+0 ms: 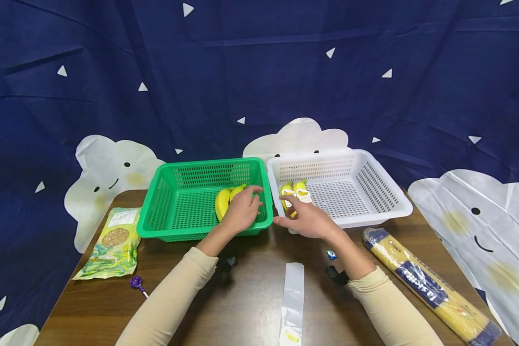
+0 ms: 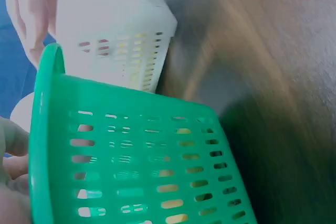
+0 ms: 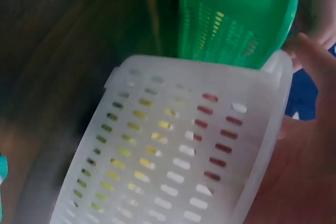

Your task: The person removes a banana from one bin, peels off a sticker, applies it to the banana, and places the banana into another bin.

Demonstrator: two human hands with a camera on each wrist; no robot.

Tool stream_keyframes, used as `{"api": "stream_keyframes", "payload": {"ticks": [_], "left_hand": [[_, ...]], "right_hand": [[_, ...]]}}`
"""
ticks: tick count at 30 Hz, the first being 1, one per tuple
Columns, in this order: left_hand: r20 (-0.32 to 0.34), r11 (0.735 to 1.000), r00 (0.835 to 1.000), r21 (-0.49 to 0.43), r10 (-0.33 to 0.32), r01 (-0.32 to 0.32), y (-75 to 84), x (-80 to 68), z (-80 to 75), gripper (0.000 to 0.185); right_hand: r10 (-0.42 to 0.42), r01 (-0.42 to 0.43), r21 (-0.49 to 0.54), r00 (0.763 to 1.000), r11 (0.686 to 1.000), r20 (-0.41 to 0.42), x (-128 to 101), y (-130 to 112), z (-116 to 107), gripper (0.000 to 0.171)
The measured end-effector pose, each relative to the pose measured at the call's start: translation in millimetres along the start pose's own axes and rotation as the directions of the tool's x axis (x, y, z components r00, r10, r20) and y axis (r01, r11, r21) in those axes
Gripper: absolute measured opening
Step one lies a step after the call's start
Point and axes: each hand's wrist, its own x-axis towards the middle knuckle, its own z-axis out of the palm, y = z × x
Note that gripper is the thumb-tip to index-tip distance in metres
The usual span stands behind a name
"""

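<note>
Watching the feeds from my end, both hands are up at the two baskets. The left hand is over the right side of the green basket, fingers loose and spread toward the right rim. Looks released to me, though I can't tell if any fingertip is touching the yellow bananas, which lie in that same right side, partly under the hand.

The right hand is over the near left corner of the white basket, just beside the green one. Its fingers are bent but relaxed, thumb well apart from them, so I'd call that one released too. The labelled bananas sit side by side in there against the left end, right by those fingers; contact is hidden from me.

My wrist cams mostly get basket wall, with yellow showing through the slots of both.

Rest of the wooden table: a green and yellow bag left of the green basket, a purple lollipop nearer, a pale strip with a banana picture near the middle, a tiny blue packet, and a long pasta packet slanting along the right.
</note>
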Motion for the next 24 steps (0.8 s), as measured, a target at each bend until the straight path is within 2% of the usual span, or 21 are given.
{"api": "stream_keyframes", "payload": {"ticks": [2, 4, 6, 8, 10, 12, 14, 16, 18, 21, 24], "left_hand": [[-0.004, 0.988, 0.998, -0.144, -0.058, 0.057, -0.5, -0.2, -1.7, 0.034], [-0.014, 0.965, 0.995, -0.244, -0.099, 0.092, -1.3, -0.3, -2.7, 0.034], [-0.023, 0.948, 0.992, -0.298, -0.124, 0.112, -1.8, -0.2, -4.2, 0.034], [-0.025, 0.949, 0.991, -0.292, -0.13, 0.117, -3.6, 0.8, -6.4, 0.033], [-0.027, 0.97, 0.992, -0.212, -0.125, 0.117, -3.8, 2.6, -10.3, 0.033], [-0.031, 0.991, 0.993, -0.076, -0.115, 0.113, -4.5, 6.2, -15.7, 0.031], [-0.025, 0.99, 0.993, 0.084, -0.114, 0.116, -6.2, 11.2, -22.6, 0.03], [-0.001, 0.966, 0.992, 0.228, -0.125, 0.122, -8.4, 17.3, -30.5, 0.031], [0.025, 0.939, 0.988, 0.315, -0.155, 0.139, -11.2, 23.7, -38.2, 0.033], [0.047, 0.905, 0.975, 0.385, -0.216, 0.182, -13.7, 31.7, -47.8, 0.036], [0.066, 0.869, 0.955, 0.436, -0.289, 0.233, -16.3, 36.7, -53.1, 0.037]], "right_hand": [[-0.011, 0.009, -0.055, 0.999, 0.998, -0.044, 0.3, -1.9, 3.4, 0.079], [-0.045, 0.036, -0.107, 0.996, 0.994, -0.079, 1.2, -4.1, 6.1, 0.077], [-0.075, 0.056, -0.157, 0.991, 0.986, -0.111, 2.3, -5.8, 9.1, 0.073], [-0.084, 0.06, -0.191, 0.989, 0.98, -0.119, 2.9, -7.9, 11.6, 0.069], [-0.073, 0.048, -0.203, 0.991, 0.978, -0.113, 3.0, -8.5, 13.3, 0.066], [-0.056, 0.033, -0.205, 0.992, 0.978, -0.109, 2.3, -8.6, 14.1, 0.065], [-0.046, 0.024, -0.203, 0.994, 0.979, -0.104, 2.2, -8.1, 14.5, 0.066], [-0.043, 0.021, -0.202, 0.994, 0.979, -0.102, 2.5, -7.9, 14.5, 0.066], [-0.04, 0.018, -0.202, 0.994, 0.979, -0.105, 3.2, -7.8, 14.5, 0.067], [-0.042, 0.016, -0.214, 0.992, 0.977, -0.118, 4.5, -7.4, 15.0, 0.067], [-0.058, 0.027, -0.233, 0.99, 0.972, -0.125, 5.2, -6.1, 16.2, 0.067]]}}
